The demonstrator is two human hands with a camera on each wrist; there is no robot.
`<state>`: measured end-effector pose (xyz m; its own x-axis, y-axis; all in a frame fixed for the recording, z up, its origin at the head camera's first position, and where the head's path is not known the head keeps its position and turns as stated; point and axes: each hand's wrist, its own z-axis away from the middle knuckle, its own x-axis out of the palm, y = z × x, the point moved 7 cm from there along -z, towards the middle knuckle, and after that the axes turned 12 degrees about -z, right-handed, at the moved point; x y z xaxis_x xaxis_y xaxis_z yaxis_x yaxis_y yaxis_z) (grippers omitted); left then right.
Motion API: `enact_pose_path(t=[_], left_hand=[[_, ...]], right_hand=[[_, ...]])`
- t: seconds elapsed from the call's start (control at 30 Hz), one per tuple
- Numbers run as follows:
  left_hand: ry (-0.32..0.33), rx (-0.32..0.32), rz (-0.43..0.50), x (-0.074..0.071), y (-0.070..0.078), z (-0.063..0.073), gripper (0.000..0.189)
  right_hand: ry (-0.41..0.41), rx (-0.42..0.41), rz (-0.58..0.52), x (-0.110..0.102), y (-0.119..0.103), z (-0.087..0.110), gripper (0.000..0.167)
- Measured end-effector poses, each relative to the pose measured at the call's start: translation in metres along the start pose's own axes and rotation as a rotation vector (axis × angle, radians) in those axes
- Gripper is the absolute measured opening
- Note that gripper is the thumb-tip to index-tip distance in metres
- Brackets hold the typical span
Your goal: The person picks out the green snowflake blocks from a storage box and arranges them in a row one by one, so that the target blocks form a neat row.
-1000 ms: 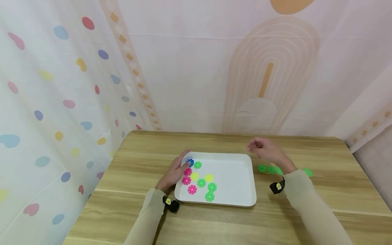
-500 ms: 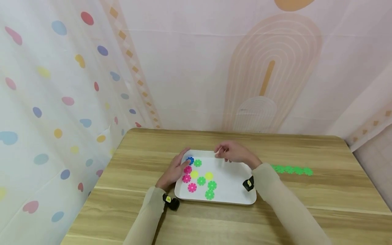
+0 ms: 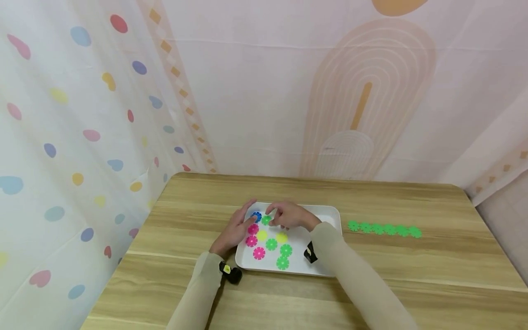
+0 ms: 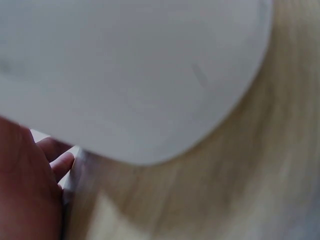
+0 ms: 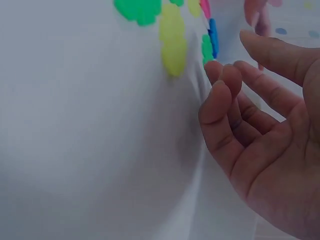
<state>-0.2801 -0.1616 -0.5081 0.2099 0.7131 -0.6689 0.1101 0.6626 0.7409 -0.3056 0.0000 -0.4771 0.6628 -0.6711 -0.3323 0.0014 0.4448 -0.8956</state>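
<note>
My left hand point(image 3: 235, 230) holds the left side of a white tray point(image 3: 327, 215), its thumb over the rim beside a blue notched plastic disc point(image 3: 256, 216). The tray's pale surface point(image 4: 125, 75) fills much of the left wrist view. Over the tray's upper left part, my right hand point(image 3: 290, 215) has its thumb and index finger spread around a green notched disc point(image 3: 266, 221). In the right wrist view a gap shows between the right thumb and fingers point(image 5: 272, 57), and that green disc point(image 5: 206, 48) lies just beyond.
Pink discs point(image 3: 251, 240), two yellow discs point(image 3: 282, 237) and more green discs point(image 3: 285, 250) lie in the tray. Right of it, a joined row of green discs point(image 3: 383, 228) lies on the wooden table point(image 3: 396, 275). A patterned curtain point(image 3: 264, 101) hangs behind.
My right hand has moved left from beside the green row, across the tray, to the green disc near the blue one. The left hand keeps its place on the tray.
</note>
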Motion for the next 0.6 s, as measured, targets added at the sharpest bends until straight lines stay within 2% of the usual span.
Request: enact_pose_path(t=[0.17, 0.3, 0.6], left_hand=[[-0.017, -0.018, 0.020, 0.003, 0.000, 0.001, 0.055], [-0.016, -0.004, 0.021, 0.002, 0.001, 0.001, 0.055], [-0.002, 0.026, 0.010, 0.001, -0.002, -0.001, 0.055]], right_hand=[[0.055, 0.002, 0.007, 0.006, 0.005, -0.005, 0.033], [0.101, 0.000, 0.035, 0.008, 0.008, -0.007, 0.032], [0.132, -0.016, 0.056, 0.012, 0.010, -0.010, 0.024]])
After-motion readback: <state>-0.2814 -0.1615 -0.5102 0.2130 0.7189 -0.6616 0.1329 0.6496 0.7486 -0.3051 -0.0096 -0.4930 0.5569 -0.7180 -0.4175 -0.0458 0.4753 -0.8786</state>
